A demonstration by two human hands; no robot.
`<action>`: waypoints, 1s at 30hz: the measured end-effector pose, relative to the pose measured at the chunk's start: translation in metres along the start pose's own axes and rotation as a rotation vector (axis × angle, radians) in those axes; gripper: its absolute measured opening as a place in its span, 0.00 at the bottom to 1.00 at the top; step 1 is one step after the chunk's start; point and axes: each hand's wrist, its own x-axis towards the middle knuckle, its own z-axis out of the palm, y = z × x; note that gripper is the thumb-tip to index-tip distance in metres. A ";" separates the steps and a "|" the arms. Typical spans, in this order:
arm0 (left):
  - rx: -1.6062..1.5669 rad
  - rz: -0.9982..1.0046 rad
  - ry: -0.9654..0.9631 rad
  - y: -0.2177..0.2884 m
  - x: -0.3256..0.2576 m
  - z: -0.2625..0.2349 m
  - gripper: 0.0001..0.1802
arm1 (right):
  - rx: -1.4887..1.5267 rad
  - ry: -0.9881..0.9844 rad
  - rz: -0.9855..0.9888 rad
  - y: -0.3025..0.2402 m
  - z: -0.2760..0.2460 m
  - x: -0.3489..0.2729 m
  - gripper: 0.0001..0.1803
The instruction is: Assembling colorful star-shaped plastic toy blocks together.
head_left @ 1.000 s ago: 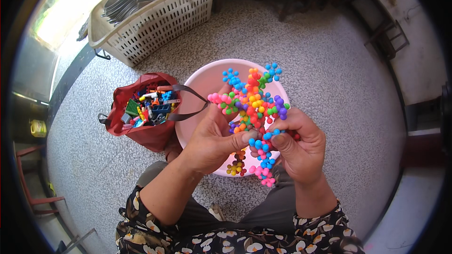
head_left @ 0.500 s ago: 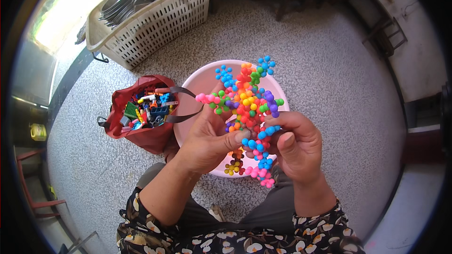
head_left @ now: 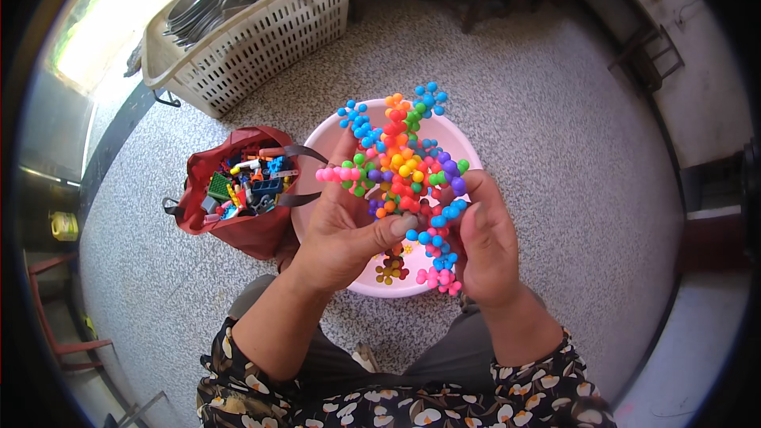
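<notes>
The cluster of coloured bobble pieces has tilted slightly leftward since a second ago, gripped by both hands, left hand and right hand, above the pink basin, beside the red bag of bricks.

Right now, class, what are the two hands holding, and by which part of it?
Both hold one cluster of colourful knobbly pieces over the pink basin. The left hand grips its lower left, thumb across; the right hand grips its lower right edge.
</notes>
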 end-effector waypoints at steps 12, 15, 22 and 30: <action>-0.067 0.038 -0.012 0.000 0.001 0.009 0.53 | 0.063 -0.108 -0.003 -0.002 -0.006 0.000 0.11; -0.068 0.036 0.012 0.000 -0.001 0.008 0.53 | 0.137 -0.106 0.038 -0.001 -0.004 0.000 0.10; -0.057 0.020 0.022 -0.002 -0.001 0.007 0.53 | 0.105 -0.108 0.023 -0.003 -0.007 0.000 0.09; -0.088 0.050 0.032 -0.009 0.000 0.006 0.53 | 0.172 -0.148 0.006 -0.002 -0.005 -0.001 0.08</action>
